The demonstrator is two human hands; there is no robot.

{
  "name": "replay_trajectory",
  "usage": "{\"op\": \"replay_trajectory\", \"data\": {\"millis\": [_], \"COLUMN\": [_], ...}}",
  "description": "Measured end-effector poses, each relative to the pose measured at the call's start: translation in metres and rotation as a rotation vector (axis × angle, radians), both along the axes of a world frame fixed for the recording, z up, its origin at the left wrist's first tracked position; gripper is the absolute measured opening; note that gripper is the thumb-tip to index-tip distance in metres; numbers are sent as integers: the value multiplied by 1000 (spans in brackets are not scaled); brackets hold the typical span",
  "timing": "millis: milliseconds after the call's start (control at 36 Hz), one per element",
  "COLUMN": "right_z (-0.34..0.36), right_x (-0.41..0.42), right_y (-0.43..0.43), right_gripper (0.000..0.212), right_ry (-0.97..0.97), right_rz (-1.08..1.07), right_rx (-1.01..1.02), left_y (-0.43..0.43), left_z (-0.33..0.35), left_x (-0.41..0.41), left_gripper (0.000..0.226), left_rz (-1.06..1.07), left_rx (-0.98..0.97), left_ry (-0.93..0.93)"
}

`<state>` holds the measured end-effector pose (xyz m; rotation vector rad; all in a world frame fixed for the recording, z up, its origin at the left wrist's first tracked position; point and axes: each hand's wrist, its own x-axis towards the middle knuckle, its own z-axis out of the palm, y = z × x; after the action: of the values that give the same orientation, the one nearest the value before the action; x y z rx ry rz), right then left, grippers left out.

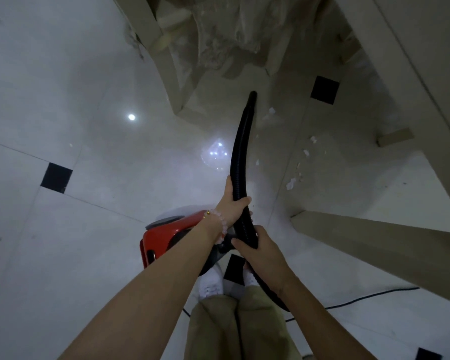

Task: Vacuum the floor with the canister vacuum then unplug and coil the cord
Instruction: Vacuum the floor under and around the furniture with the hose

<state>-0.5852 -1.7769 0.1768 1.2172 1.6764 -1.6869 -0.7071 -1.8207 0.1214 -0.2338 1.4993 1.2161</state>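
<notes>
The single head camera looks steeply down from above the red canister vacuum (164, 237), near both forearms.

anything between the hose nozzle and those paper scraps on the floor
Nothing visible. The nozzle sits left of the paper scraps, with bare floor between. Table legs stand beyond the scraps, not in the path.

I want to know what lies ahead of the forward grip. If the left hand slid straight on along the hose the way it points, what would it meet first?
Only more black hose: the left hand points up it toward the nozzle tip. Beyond the tip stands a chair leg, though depth is hard to judge.
</notes>
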Motion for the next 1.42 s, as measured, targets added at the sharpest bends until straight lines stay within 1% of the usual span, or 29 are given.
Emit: {"op": "replay_trajectory", "data": {"millis": [139, 194, 250, 306, 417, 556, 667, 778, 833, 889, 1056, 1111, 1222, 1333, 1417], "right_z": [17, 22, 24, 27, 33, 37, 37, 36, 36, 36, 34, 33, 31, 34, 37], "right_x": [20, 27, 31, 33, 37, 42, 46, 54, 59, 65, 76, 76, 77, 76, 77], "right_y": [-11, -14, -16, -17, -20, -21, -27, -34, -38, -41, -46, -46, -44, -44, -45], "right_gripper": [24, 26, 29, 30, 32, 37, 37, 33, 33, 33, 30, 32, 38, 52, 49], "right_ry": [25, 22, 26, 34, 54, 76, 50, 27, 14, -13, -45, -39, -36, -35, -29], "right_rz": [41, 82, 124, 166, 235, 248, 248, 237, 227, 208, 120, 100, 85, 87, 74], "right_rx": [17, 36, 51, 70, 97, 80, 73, 69, 59, 56, 64, 54, 38, 24, 12], "left_y": [-13, -19, -27, -34, -44, -47, -49, -49, -47, -45, -35, -32, -28, -26, -24], "left_z": [19, 27, 32, 36, 39, 45, 47, 49, 49, 50, 54, 55, 56, 58, 62], "left_x": [15, 21, 27, 30, 32, 30, 33, 39, 42, 46, 51, 51, 50, 47, 48], "left_gripper": [73, 71, 61, 57, 64, 67, 67, 67, 75, 80, 77, 77, 83, 81, 85], "left_rz": [7, 36, 74, 120, 177, 226, 165, 40, -33, -101, -241, -284, -328, -411, -430], "left_rx": [3, -3, -6, -17, -65, -66, -111, -159, -171, -175, -139, -141, -171, -199, -228], "left_ry": [-17, -15, -19, -32, -29, -45, -1, 58, 60, 65, 97, 99, 95, 86, 74]}}
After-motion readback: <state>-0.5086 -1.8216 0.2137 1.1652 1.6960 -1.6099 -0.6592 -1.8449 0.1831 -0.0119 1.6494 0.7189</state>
